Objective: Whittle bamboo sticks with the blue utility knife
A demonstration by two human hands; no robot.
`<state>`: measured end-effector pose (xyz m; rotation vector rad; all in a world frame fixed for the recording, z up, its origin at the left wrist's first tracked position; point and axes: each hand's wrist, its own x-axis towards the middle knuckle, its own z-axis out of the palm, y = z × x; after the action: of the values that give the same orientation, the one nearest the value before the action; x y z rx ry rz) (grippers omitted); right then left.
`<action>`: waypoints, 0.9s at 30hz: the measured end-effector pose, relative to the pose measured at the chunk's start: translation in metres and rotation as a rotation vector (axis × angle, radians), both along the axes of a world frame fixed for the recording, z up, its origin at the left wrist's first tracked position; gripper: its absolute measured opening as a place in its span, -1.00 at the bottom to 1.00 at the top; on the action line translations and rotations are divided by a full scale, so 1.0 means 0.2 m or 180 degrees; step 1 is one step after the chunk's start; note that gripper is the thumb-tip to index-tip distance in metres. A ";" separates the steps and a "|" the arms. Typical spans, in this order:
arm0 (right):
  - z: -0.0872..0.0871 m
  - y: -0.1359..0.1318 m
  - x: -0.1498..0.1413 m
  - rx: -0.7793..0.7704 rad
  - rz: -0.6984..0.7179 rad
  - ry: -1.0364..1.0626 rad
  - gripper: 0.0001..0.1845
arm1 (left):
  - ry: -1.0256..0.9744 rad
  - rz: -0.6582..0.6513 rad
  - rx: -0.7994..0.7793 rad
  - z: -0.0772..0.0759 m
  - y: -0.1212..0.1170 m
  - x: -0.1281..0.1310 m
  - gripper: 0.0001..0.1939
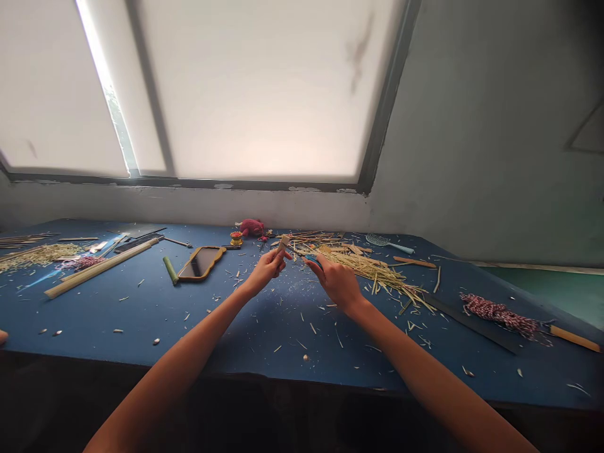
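Observation:
My left hand [267, 267] holds a short pale bamboo sliver [283, 243] upright between thumb and fingers. My right hand [336, 281] grips a small blue-handled knife [311, 259], its handle partly hidden by my fingers. The thin blade points toward the sliver, close to it; I cannot tell whether they touch. Both hands are raised slightly above the blue-covered workbench [141, 321]. Behind my right hand lies a loose pile of bamboo strips [358, 267].
Bamboo shavings are scattered over the bench. A long bamboo strip [101, 267], a phone in a gold case [202, 263], a green tube [170, 270] and red-and-white twine [499, 316] lie around. Another person's fingertip [2, 337] shows at the left edge.

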<state>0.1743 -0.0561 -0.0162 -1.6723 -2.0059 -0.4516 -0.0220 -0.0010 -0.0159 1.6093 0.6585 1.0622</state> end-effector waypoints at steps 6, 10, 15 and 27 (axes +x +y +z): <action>0.00 0.00 0.00 -0.0004 0.0010 0.0027 -0.26 | 0.0069 0.0091 0.0065 0.00 0.00 -0.01 -0.50; 0.00 0.00 0.00 0.0009 0.0030 0.0013 -0.29 | 0.0109 0.0088 0.0137 -0.01 0.00 -0.01 -0.50; -0.01 -0.01 0.00 -0.0002 0.0064 0.0015 -0.31 | 0.0121 0.0074 0.0192 0.00 0.01 -0.01 -0.51; -0.01 -0.01 -0.01 0.0012 0.0043 0.0074 -0.29 | 0.0332 0.0278 0.0495 -0.01 0.01 -0.01 -0.52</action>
<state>0.1729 -0.0578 -0.0183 -1.6533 -1.9975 -0.4289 -0.0239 0.0002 -0.0183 1.7936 0.7363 1.1218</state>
